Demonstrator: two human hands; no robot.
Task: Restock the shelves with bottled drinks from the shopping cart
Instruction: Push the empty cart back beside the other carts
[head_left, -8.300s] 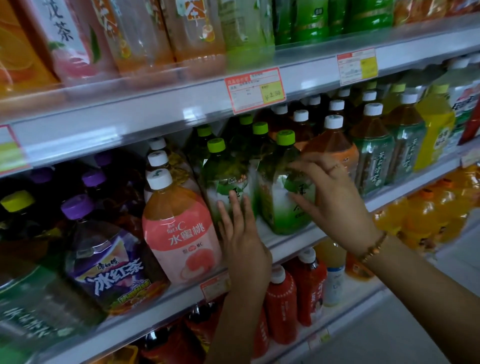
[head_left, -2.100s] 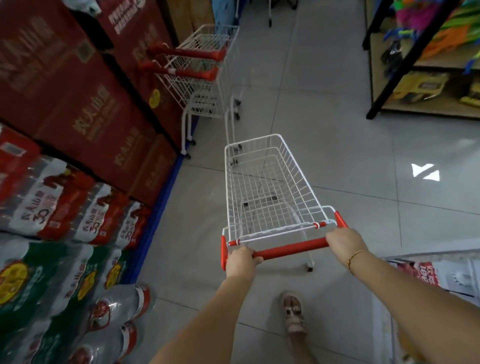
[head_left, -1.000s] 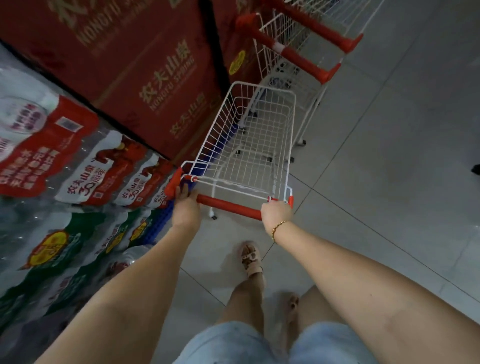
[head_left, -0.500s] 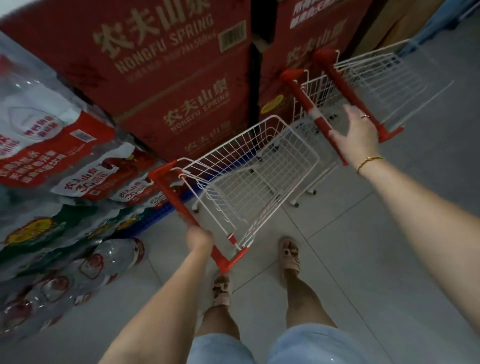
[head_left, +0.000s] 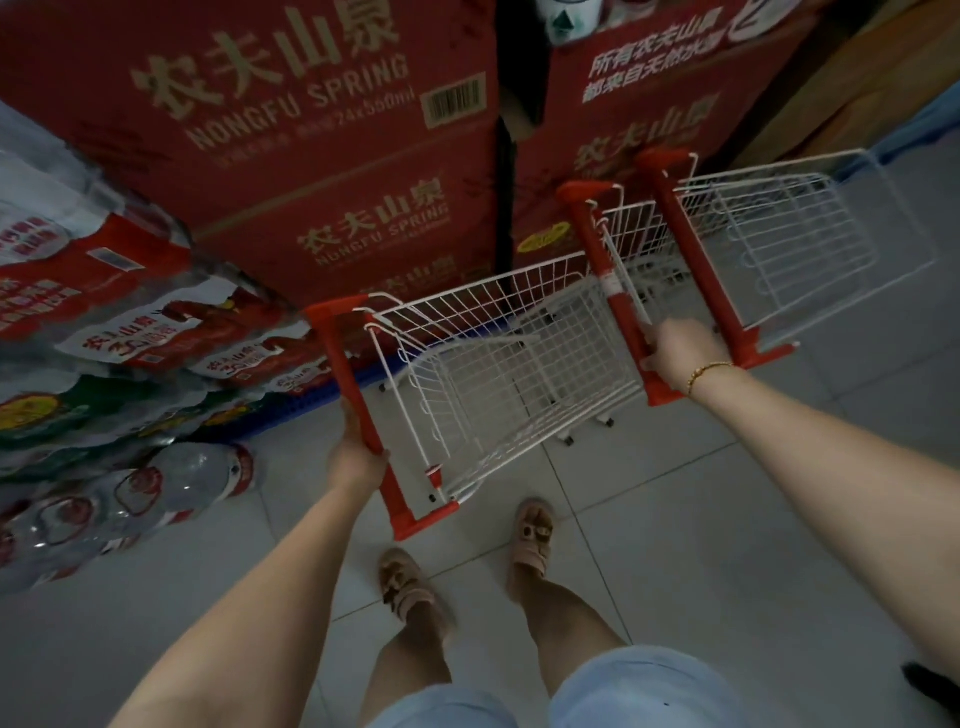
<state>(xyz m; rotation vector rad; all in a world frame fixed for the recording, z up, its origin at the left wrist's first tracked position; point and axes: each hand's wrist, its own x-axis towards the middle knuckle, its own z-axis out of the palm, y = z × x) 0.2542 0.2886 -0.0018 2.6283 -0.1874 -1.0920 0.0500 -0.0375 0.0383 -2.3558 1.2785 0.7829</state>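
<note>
Gripping the red handle (head_left: 353, 384) of the shopping cart (head_left: 467, 299) near its lower end, the left hand (head_left: 358, 460) has its fingers wrapped right round the bar. The cart stands on the tiled floor (head_left: 727, 519) just ahead of the person's sandals (head_left: 405, 587), its wire basket angled toward the stacked goods and its nose close beside a parked cart (head_left: 628, 228). Across from it, the right hand (head_left: 675, 351), a thin gold bracelet (head_left: 706, 370) at its wrist, closes over the lower part of that parked cart's push bar (head_left: 600, 249). A second parked cart (head_left: 810, 234) sits nested behind. Half a second ago the right hand lay flatter and higher, fingers spread across the bars; now it has slid down and curled on, while the left grip is unchanged. Shrink-wrapped packs of bottled water (head_left: 104, 338) pile up on the far left, red Nongfu Spring cartons (head_left: 311, 156) rise behind the carts, and the pale floor runs under everything.
</note>
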